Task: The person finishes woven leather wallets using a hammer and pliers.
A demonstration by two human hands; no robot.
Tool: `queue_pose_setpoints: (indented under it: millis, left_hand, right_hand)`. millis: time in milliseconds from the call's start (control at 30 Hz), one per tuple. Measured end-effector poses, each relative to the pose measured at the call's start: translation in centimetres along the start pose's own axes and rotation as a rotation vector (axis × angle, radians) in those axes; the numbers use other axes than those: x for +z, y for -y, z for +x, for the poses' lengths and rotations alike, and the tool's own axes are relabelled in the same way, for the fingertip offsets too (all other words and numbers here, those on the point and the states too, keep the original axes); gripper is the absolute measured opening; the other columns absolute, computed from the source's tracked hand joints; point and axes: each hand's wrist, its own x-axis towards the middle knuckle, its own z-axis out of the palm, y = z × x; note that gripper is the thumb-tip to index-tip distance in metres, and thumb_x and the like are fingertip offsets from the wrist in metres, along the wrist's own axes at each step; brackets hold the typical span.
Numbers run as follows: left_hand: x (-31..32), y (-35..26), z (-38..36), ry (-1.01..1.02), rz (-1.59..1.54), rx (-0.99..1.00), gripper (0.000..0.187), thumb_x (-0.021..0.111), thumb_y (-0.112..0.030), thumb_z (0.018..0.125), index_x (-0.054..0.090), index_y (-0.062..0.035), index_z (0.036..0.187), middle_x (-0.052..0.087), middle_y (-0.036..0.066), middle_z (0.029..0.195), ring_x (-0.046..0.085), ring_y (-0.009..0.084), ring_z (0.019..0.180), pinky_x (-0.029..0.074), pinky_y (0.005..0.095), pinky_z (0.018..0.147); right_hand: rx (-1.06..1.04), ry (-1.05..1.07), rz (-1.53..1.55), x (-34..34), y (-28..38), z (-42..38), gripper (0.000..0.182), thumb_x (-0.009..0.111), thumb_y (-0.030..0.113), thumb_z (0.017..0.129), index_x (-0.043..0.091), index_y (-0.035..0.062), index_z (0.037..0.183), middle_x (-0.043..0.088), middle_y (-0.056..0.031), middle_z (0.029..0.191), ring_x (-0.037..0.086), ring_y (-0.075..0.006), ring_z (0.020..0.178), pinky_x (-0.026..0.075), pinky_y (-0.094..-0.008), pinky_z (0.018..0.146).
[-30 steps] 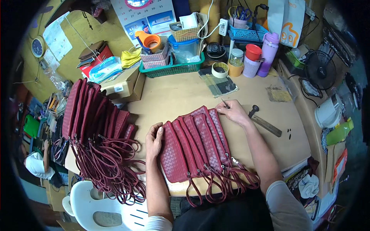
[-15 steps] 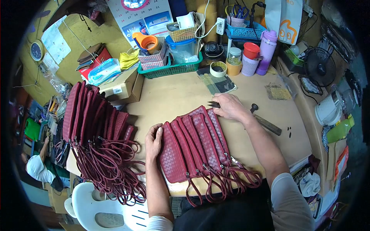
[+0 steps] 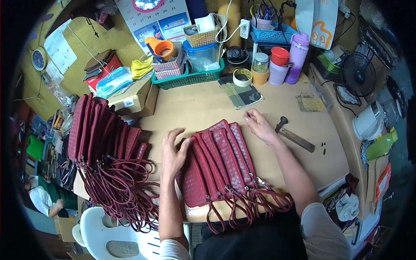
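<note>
Several maroon woven-pattern zip pouches lie overlapping in a row before me, their wrist straps hanging towards the table's front edge. My left hand is open over the left end of the row, thumb and fingers apart beside the first pouch. To the right of the row, my right hand is raised with its fingers curled together; what they hold, if anything, is hidden. A hammer rests on the table close to that hand.
Another large bunch of maroon pouches stands at the table's left, straps dangling. A tape roll sits on a dark patterned pad. Behind are a green basket and a purple bottle. One person is at far left.
My left hand has lifted off the leftmost pouch and spread its fingers. My right hand has drawn away from the right pouch's top corner; the dark pointed tool in it no longer shows.
</note>
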Motion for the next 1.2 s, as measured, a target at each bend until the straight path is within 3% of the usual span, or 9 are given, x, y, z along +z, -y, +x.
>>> queue_pose_setpoints:
  millis: [100, 267, 333, 367, 433, 500, 967, 1033, 1200]
  left_hand:
    - [1.9, -4.2, 3.7, 0.208, -0.036, 0.17, 0.036, 0.066, -0.022, 0.087, 0.062, -0.0018, 0.116, 0.061, 0.018, 0.119, 0.055, 0.0354, 0.114, 0.043, 0.0404, 0.098]
    - [8.4, -3.7, 8.2, 0.436, 0.142, 0.249, 0.036, 0.065, -0.024, 0.09, 0.062, -0.0003, 0.117, 0.064, 0.017, 0.114, 0.061, 0.0314, 0.106, 0.046, 0.0366, 0.094]
    - [9.7, -2.8, 9.3, 0.875, -0.018, -0.044, 0.032, 0.066, -0.025, 0.091, 0.064, 0.0005, 0.11, 0.069, 0.011, 0.097, 0.064, 0.024, 0.093, 0.049, 0.0331, 0.085]
    - [10.3, -1.8, 9.0, 0.854, -0.254, -0.029, 0.023, 0.067, -0.021, 0.091, 0.065, -0.0006, 0.104, 0.067, 0.003, 0.084, 0.061, 0.0138, 0.082, 0.049, 0.0278, 0.077]
    - [10.1, -1.7, 8.4, 0.854, -0.385, -0.115, 0.021, 0.067, -0.018, 0.091, 0.065, -0.0009, 0.103, 0.066, 0.002, 0.085, 0.06, 0.011, 0.081, 0.048, 0.0255, 0.075]
    - [9.8, -1.9, 8.2, 0.85, -0.54, -0.228, 0.017, 0.067, -0.014, 0.091, 0.065, -0.0013, 0.103, 0.065, -0.001, 0.088, 0.057, 0.0068, 0.079, 0.047, 0.0217, 0.072]
    - [10.3, -1.3, 7.7, 0.775, -0.552, -0.188, 0.019, 0.069, -0.016, 0.089, 0.066, -0.0016, 0.101, 0.066, 0.0, 0.086, 0.056, 0.0085, 0.078, 0.047, 0.0243, 0.074]
    - [10.1, -1.6, 7.8, 0.789, -0.54, -0.204, 0.018, 0.069, -0.015, 0.09, 0.065, -0.001, 0.102, 0.066, 0.0, 0.09, 0.057, 0.0083, 0.082, 0.047, 0.024, 0.077]
    - [10.1, -1.6, 7.8, 0.798, -0.525, -0.208, 0.018, 0.069, -0.014, 0.09, 0.065, -0.0014, 0.101, 0.065, 0.0, 0.089, 0.057, 0.0084, 0.082, 0.047, 0.0237, 0.077]
  right_hand:
    - [-0.124, 0.018, -0.125, 0.7, 0.5, -0.5, 0.026, 0.052, 0.019, 0.099, 0.053, 0.0025, 0.119, 0.056, -0.001, 0.091, 0.053, -0.0088, 0.076, 0.047, -0.0253, 0.069]
    - [-0.09, -0.038, -0.128, 1.5, -0.5, -0.6, 0.025, 0.053, 0.015, 0.098, 0.053, 0.0003, 0.118, 0.059, -0.0021, 0.093, 0.056, -0.0103, 0.083, 0.049, -0.0278, 0.077]
    - [-0.111, -0.006, -0.084, 1.3, -1.0, -0.7, 0.023, 0.055, 0.013, 0.097, 0.054, 0.0002, 0.116, 0.06, -0.0021, 0.092, 0.056, -0.0089, 0.082, 0.049, -0.0266, 0.076]
    - [-0.122, -0.027, -0.022, 1.4, -1.4, -0.7, 0.023, 0.059, 0.012, 0.094, 0.056, -0.0002, 0.113, 0.062, -0.0039, 0.091, 0.057, -0.0108, 0.082, 0.049, -0.0273, 0.076]
    - [-0.123, -0.039, 0.107, 1.3, -1.3, -0.8, 0.025, 0.07, 0.009, 0.087, 0.06, -0.0013, 0.107, 0.063, -0.004, 0.09, 0.058, -0.0101, 0.081, 0.049, -0.0256, 0.074]
    - [-0.105, -0.004, 0.142, 1.1, -1.0, -0.9, 0.021, 0.069, 0.008, 0.088, 0.06, -0.0005, 0.105, 0.062, -0.0022, 0.09, 0.057, -0.0075, 0.079, 0.048, -0.0236, 0.072]
    - [-0.099, 0.041, -0.038, 0.7, 1.5, -0.4, 0.022, 0.073, 0.008, 0.084, 0.064, -0.0013, 0.101, 0.066, -0.0028, 0.091, 0.061, -0.0076, 0.081, 0.051, -0.0247, 0.072]
    - [-0.08, 0.038, 0.0, 0.9, 1.8, -0.3, 0.022, 0.074, 0.012, 0.082, 0.066, -0.0009, 0.098, 0.069, -0.0065, 0.09, 0.064, -0.0135, 0.084, 0.051, -0.0292, 0.077]
    - [-0.074, 0.03, -0.093, 0.7, 2.5, -0.5, 0.021, 0.073, 0.011, 0.082, 0.066, -0.0011, 0.098, 0.068, -0.0053, 0.089, 0.064, -0.0129, 0.081, 0.051, -0.0286, 0.076]
